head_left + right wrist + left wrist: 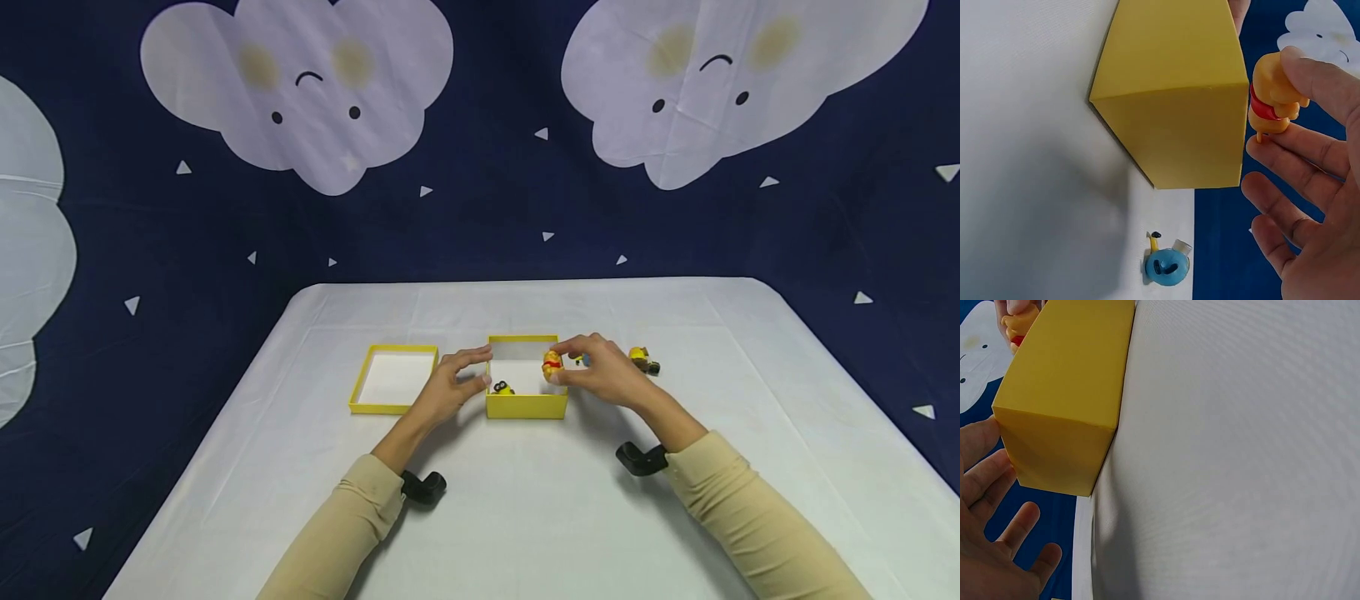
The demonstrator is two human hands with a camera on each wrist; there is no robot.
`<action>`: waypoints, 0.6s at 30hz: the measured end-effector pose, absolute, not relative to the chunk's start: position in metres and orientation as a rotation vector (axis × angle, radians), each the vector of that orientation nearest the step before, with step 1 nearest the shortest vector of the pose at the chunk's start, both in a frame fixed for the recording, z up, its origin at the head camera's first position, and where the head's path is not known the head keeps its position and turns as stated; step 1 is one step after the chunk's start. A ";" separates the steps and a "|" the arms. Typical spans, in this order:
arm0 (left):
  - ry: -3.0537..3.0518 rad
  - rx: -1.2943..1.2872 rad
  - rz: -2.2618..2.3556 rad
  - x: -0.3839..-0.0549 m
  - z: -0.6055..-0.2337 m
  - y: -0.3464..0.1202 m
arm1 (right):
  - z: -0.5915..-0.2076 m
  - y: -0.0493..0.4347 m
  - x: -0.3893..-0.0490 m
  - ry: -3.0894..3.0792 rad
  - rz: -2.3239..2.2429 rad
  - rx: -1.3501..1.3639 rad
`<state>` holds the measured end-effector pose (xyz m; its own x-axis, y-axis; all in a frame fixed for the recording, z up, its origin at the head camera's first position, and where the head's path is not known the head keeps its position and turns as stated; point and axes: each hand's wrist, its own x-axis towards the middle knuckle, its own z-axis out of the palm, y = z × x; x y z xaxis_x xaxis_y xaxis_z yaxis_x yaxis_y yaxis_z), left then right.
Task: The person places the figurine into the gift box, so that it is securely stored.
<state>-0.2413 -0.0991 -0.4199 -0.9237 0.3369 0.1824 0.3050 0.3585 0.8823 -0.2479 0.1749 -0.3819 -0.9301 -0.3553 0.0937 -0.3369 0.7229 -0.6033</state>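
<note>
My right hand (606, 372) pinches a small orange bear figurine (1267, 84) with a red band between thumb and fingertips. The bear (552, 365) is over the right side of an open yellow box (527, 407) with a white inside. My left hand (448, 386) has its fingers loosely extended, with fingertips right at the box's left wall (1054, 453). Inside the box, near its front left corner, lies a small yellow figure (503, 388) with big dark-rimmed eyes. A blue toy figure (1167, 267) stands on the table just right of the box, partly behind my right hand in the head view.
A shallow yellow lid (378, 408) with a white inside lies left of the box. Right of my right hand sits a yellow toy with dark parts (643, 360). The white-covered table (525, 517) ends at a dark blue cloth backdrop (480, 233) with clouds.
</note>
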 end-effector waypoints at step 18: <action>2.598 0.592 1.635 -0.246 -0.428 -0.100 | -0.392 0.166 -0.252 2.905 -0.994 -0.652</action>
<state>-0.2459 -0.1001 -0.4276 -0.9282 0.3230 0.1850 0.3065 0.3814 0.8721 -0.2523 0.1661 -0.3918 -0.9137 -0.3855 0.1285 -0.3834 0.7131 -0.5869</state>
